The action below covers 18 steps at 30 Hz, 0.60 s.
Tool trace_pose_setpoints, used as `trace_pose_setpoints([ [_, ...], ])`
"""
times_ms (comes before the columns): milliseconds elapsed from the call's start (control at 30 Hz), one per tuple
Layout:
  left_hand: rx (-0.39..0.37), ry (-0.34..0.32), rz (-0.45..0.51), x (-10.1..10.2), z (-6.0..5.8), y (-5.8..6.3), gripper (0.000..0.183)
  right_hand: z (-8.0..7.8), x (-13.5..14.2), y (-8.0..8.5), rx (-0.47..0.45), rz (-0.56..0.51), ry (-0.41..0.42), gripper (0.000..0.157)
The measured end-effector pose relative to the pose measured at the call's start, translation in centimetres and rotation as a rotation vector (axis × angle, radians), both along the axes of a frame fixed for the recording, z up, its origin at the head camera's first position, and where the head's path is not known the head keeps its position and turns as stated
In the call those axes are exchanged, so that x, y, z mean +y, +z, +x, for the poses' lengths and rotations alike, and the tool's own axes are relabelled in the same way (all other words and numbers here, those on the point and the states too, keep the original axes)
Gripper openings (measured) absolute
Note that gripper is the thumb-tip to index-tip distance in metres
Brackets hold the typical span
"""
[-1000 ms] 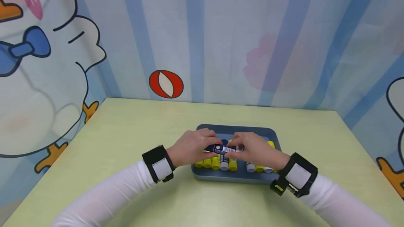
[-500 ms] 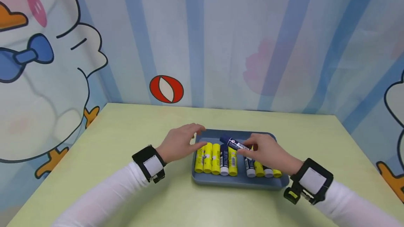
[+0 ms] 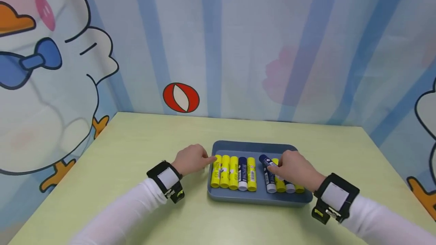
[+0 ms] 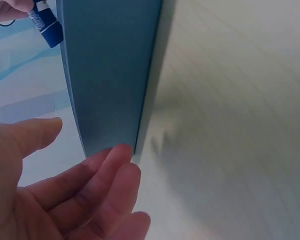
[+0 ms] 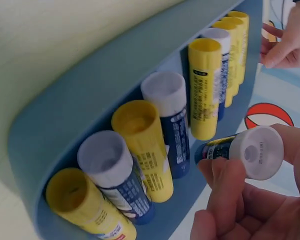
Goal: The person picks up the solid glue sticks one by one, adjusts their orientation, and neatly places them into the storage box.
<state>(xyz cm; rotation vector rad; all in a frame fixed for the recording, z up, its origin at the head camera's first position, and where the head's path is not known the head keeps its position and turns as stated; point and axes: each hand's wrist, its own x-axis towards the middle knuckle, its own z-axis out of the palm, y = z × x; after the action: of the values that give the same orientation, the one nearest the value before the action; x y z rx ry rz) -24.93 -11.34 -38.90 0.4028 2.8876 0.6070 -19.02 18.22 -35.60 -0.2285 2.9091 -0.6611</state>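
My right hand (image 3: 296, 167) pinches a dark blue glue stick (image 3: 267, 160) over the right half of a grey-blue tray (image 3: 253, 146); its white base (image 5: 259, 152) faces the right wrist camera. Beneath it stand glue sticks in a group, a dark blue one (image 3: 270, 183) beside a yellow one (image 5: 142, 150). Left of a gap, yellow glue sticks (image 3: 225, 173) and one dark blue glue stick (image 3: 242, 175) lie side by side. My left hand (image 3: 191, 160) is at the tray's left edge, its fingers loosely bent around nothing; whether it touches the tray, I cannot tell.
The tray rests on a pale yellow table (image 3: 153, 135). A striped cloth backdrop (image 3: 235, 48) with cartoon prints rises behind the table's far edge. Each wrist wears a black strap with a camera.
A second ago both hands were on the dark blue glue stick. My left hand has let go and moved left to the tray's edge; my right has carried the stick rightward.
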Motion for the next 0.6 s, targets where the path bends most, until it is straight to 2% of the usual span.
trace_pose_setpoints([
  [100, -0.036, -0.009, 0.01, 0.3, 0.1, -0.1, 0.033, -0.2, -0.7, -0.4, 0.007, 0.067, -0.013, 0.047],
  [267, -0.023, -0.038, -0.002, 0.7, 0.3, -0.2, 0.033, -0.5, -1.8, -0.8, 0.035, 0.186, 0.006, 0.051],
  [433, -0.03, -0.04, -0.004, 0.9, 0.5, 0.1, 0.035, -1.1, -2.9, -0.8, 0.014, 0.321, 0.045, 0.047],
  [600, -0.038, -0.033, -0.01, 0.9, 0.3, 0.2, 0.034, -1.4, -3.7, -1.1, -0.014, 0.39, 0.069, 0.042],
])
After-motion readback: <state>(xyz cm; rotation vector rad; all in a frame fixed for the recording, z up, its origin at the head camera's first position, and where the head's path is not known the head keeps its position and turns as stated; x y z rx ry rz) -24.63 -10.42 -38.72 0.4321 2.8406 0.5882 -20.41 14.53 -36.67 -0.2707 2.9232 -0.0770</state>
